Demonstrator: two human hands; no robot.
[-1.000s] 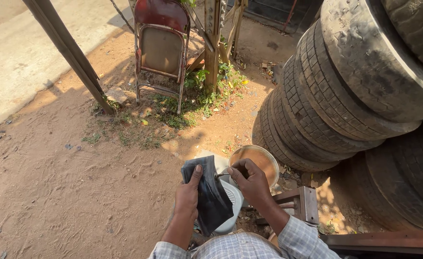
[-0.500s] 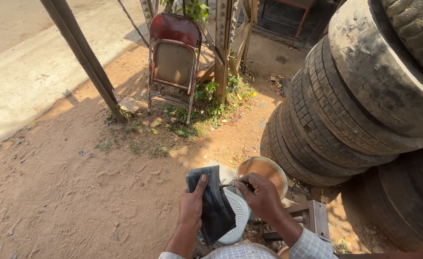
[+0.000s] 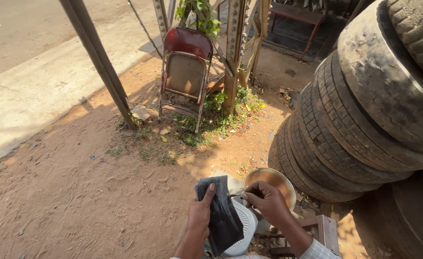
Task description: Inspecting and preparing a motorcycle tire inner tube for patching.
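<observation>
The person is holding a folded piece of black rubber inner tube [image 3: 219,216] upright just in front of a round metal bowl [image 3: 271,183] of brownish water, and everything else is arranging itself around that bowl. The left hand [image 3: 199,217] is gripping the tube's near edge, thumb pressing on its face and the fingers wrapping behind it. The right hand [image 3: 267,201], hovering over the bowl's near rim, is pinching a small thin metal tool [image 3: 234,195] whose tip is meeting the tube's right edge; the tool is too small to identify further. A white plastic piece [image 3: 242,229] is lying below the tube, on the person's side of the bowl. Stacked worn truck tyres [image 3: 360,120] are leaning just to the right of the bowl, a low wooden stool [image 3: 317,230] is sitting beside it towards the person, and a rusty red folding chair [image 3: 185,67] is standing well beyond it by a steel lattice post [image 3: 234,52] among weeds. As a judgement, the risk is lying in the tool's tip: with the rubber hanging limp and held by one edge only, a push could be folding it away and letting the point skid towards the left thumb, or be gouging the rubber. The bowl is sitting close under the right wrist, so a jerk could be tipping it onto the sandy ground [image 3: 77,201].
</observation>
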